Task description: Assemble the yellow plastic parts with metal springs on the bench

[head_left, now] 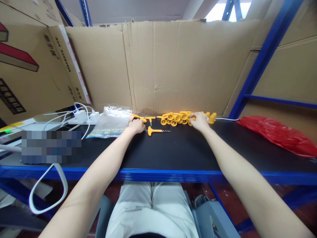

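Note:
My left hand [136,126] is closed at the left end of the yellow pieces, and a short metal spiral sticks out beside its fingers. Just right of it lies a yellow corkscrew [155,131] with a T-shaped handle, a ribbed yellow shaft and a bare spiral tip. Behind that rests another T-handled corkscrew [150,118]. My right hand [200,121] reaches into a heap of yellow corkscrews [177,118], its fingers closed around a yellow piece. Several of these show round open cup ends with metal inside. My fingers partly hide what each hand grips.
Clear plastic bags [109,122] lie left of my left hand, near white chargers [80,116] and cables. A red plastic bag [274,134] is at the right. Cardboard [185,66] stands behind the black tabletop [170,155], which has a blue front rail [170,175].

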### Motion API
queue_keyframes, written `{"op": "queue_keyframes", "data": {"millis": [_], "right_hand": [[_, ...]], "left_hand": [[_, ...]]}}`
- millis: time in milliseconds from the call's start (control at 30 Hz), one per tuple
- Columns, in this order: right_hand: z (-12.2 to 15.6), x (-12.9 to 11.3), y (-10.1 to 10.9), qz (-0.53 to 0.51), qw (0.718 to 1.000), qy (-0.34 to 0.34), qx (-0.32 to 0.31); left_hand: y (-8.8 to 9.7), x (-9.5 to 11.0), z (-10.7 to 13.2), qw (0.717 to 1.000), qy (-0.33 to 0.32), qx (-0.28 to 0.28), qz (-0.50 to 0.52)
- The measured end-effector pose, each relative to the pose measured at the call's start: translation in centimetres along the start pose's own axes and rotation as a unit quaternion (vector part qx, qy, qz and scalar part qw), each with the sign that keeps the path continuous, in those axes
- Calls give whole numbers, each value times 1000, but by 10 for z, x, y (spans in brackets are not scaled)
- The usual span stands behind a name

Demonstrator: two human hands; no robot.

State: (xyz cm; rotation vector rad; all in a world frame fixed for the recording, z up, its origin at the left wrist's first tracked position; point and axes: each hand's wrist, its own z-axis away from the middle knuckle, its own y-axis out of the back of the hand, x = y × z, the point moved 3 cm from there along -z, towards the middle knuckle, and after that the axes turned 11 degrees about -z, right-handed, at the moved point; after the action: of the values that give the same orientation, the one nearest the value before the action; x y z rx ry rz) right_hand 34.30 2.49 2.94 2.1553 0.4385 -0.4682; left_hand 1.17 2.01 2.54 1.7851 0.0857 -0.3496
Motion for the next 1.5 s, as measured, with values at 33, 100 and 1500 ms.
{"op": "queue_keyframes", "data": {"millis": [33, 100, 1500], "right_hand": [[-1, 1, 0, -3, 1000, 2, 6], [-3, 4, 2, -11, 1000, 3, 22], [-34, 144, -5, 32, 968, -239, -69]], "left_hand": [[3, 2, 2, 1000, 3, 13, -8], [11, 7, 5, 999, -14, 48, 3], [30, 38, 25, 989, -139, -43, 30]]}}
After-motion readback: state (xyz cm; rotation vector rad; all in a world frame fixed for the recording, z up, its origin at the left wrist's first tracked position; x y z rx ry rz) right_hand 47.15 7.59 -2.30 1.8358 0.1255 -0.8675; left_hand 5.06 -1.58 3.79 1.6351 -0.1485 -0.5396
